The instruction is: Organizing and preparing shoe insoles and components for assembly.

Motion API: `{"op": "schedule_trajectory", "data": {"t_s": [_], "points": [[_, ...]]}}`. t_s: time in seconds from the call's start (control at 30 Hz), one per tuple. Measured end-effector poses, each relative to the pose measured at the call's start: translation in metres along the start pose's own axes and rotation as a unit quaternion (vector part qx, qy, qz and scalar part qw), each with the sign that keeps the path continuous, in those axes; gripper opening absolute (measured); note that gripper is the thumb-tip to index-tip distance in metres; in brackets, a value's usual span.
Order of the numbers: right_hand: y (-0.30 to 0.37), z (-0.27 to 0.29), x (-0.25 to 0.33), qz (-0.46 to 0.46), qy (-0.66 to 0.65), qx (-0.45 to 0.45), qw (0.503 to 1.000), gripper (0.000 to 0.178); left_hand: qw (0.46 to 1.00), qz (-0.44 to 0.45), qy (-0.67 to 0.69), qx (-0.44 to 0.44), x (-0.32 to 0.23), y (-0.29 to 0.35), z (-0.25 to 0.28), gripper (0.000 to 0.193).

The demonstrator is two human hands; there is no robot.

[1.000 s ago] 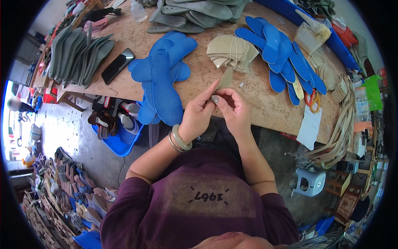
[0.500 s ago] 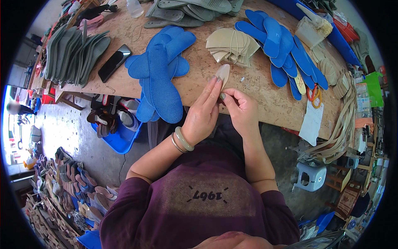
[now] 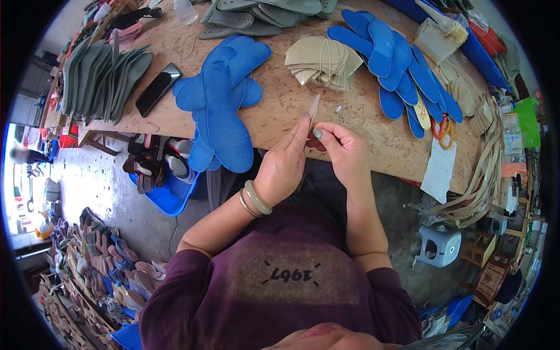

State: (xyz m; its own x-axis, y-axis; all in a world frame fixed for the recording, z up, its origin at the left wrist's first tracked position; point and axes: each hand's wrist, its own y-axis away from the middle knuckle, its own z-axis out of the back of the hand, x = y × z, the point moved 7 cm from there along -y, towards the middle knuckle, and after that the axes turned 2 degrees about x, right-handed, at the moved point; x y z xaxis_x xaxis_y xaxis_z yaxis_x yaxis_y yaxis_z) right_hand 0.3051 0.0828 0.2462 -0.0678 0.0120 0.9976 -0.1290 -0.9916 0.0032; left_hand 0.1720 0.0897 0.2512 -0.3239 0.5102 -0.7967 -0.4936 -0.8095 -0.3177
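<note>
Close in, both hands pinch one thin beige insole piece at the near edge of a wooden worktable.

Nearest, the left hand (image 3: 282, 169), a pale bangle (image 3: 257, 198) on its wrist, has its fingers stretched up along the beige insole piece (image 3: 314, 109), gripping its lower end; the right hand (image 3: 344, 150) is curled closed on that same end from the other side, so the piece stands nearly upright between them, over the worktable (image 3: 373, 137). Just left lies a heap of blue insoles (image 3: 219, 111), overhanging the edge. Beyond the hands sits a fanned stack of beige insoles (image 3: 322, 60), with more blue insoles (image 3: 396, 70) to the right. Farther left rest a black phone (image 3: 157, 88) and grey-green insoles (image 3: 99, 79).
</note>
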Motion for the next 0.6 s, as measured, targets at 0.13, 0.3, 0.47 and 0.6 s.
{"op": "schedule_trajectory", "data": {"t_s": [0.13, 0.3, 0.47, 0.6], "points": [[0.0, 0.002, 0.001, -0.005, -0.005, 0.005, 1.0, 0.017, 0.992, -0.051, -0.11, -0.017, -0.004, 0.0, 0.0, 0.063], [0.0, 0.005, 0.004, -0.007, -0.009, 0.008, 1.0, 0.016, 0.979, -0.102, -0.177, -0.025, -0.012, -0.002, 0.0, 0.063], [0.004, 0.008, 0.01, 0.033, 0.037, 0.002, 0.999, 0.014, 0.981, -0.079, -0.175, -0.008, -0.015, -0.001, -0.003, 0.061], [0.0, 0.011, -0.002, -0.011, -0.063, 0.026, 0.998, 0.013, 0.998, 0.012, -0.045, 0.047, -0.004, 0.001, -0.01, 0.056]]}}
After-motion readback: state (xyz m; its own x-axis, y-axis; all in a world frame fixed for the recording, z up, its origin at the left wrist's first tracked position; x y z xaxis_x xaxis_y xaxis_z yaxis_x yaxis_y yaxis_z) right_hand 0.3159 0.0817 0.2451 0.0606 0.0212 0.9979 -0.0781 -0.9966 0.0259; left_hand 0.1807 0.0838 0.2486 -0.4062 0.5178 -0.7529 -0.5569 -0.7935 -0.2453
